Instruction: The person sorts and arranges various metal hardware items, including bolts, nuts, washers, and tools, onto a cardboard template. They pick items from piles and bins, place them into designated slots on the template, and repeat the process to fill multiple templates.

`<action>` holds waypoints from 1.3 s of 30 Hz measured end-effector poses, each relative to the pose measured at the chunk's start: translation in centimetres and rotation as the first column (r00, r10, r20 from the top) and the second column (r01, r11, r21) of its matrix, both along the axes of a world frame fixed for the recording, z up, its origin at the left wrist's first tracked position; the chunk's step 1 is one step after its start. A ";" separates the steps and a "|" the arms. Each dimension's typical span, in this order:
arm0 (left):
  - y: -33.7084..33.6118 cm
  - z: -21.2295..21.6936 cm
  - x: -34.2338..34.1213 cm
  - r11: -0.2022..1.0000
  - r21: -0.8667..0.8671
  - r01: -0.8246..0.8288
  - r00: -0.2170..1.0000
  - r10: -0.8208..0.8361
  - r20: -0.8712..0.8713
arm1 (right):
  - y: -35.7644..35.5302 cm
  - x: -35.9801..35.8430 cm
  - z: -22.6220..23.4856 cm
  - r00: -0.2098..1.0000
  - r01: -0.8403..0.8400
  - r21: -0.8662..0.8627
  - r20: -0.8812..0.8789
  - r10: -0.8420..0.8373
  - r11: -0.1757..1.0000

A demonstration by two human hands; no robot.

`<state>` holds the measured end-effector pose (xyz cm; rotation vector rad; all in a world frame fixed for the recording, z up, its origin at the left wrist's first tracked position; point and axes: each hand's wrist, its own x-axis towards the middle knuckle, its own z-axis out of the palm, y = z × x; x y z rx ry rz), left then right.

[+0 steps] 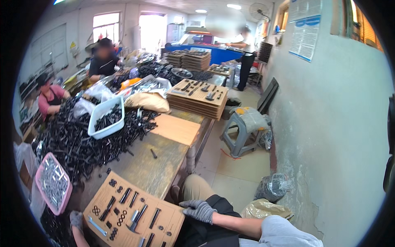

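A brown board (142, 197) lies tilted at the table's near edge, partly over my lap. It carries black bolts or rods, small rings and nuts, a hammer-shaped tool (135, 220) and a silver-blue wrench (97, 226). My right hand (199, 210), in a grey striped glove, is closed on the board's right edge. At the opposite edge my left hand (76, 220), also gloved, grips the side, its fingers partly hidden. Beside it stands a pink tray (70, 195) of silver metal pieces. The board's lowest part is cut off by the view.
Black metal parts (74, 140) pile up on the table's left, with a white bin (91, 127) among them. Farther back stand stacked boards (197, 105). A grey stool (236, 133) and plastic bags (271, 187) occupy the floor near the right wall. Three people are farther off.
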<state>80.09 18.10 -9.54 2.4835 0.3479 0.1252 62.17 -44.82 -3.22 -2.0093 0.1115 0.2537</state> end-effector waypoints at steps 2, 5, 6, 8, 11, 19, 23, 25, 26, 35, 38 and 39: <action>-3.9 2.6 0.0 0.951 -0.310 -0.009 0.993 -0.028 -0.114 | -0.8 -0.5 -0.9 0.999 0.037 0.023 0.007 -0.037 0.999; -2.5 1.9 -0.3 0.771 -0.637 -0.017 0.967 -0.148 -0.205 | -0.6 -0.6 -1.4 0.998 0.030 0.013 0.060 -0.031 0.999; -2.9 1.7 -0.8 0.753 -0.657 -0.030 0.974 -0.125 -0.188 | -0.5 -0.5 -1.7 0.998 0.032 0.022 0.060 -0.033 0.999; -5.3 3.6 -2.6 0.718 -0.694 -0.049 0.986 -0.077 -0.149 | -0.2 -0.2 -2.3 0.997 0.036 0.043 0.065 -0.038 0.998; -7.0 5.5 -3.0 0.848 -0.522 0.087 0.975 -0.179 -0.129 | -0.3 -0.7 -1.0 0.994 0.100 0.182 0.023 -0.106 0.978; -9.3 4.9 -3.7 0.745 -0.667 -0.021 0.989 -0.082 -0.123 | 0.6 -2.0 -1.8 0.944 0.330 0.626 -0.220 -0.247 0.707; -10.5 4.6 -3.7 0.667 -0.740 -0.086 0.987 -0.044 -0.154 | 1.0 -2.7 0.2 0.909 0.416 0.675 -0.301 -0.288 0.609; -11.8 4.3 -3.0 0.657 -0.748 -0.093 0.981 -0.066 -0.181 | 0.0 -2.9 -0.8 0.916 0.401 0.687 -0.285 -0.284 0.606; -12.9 4.7 -2.8 0.656 -0.737 -0.161 0.979 0.012 -0.204 | 0.3 -3.0 -0.5 0.893 0.445 0.660 -0.272 -0.360 0.606; -19.6 8.1 2.3 0.604 -0.797 -0.004 0.984 -0.139 -0.111 | -6.0 0.7 2.7 0.829 0.508 0.655 -0.195 -0.525 0.559; -23.2 11.1 4.9 0.624 -0.780 0.050 0.981 -0.179 -0.080 | -9.8 3.1 5.2 0.842 0.486 0.652 -0.171 -0.512 0.582; -24.7 11.8 6.8 0.570 -0.820 0.051 0.983 -0.176 -0.061 | -11.1 4.2 6.6 0.820 0.501 0.651 -0.146 -0.553 0.570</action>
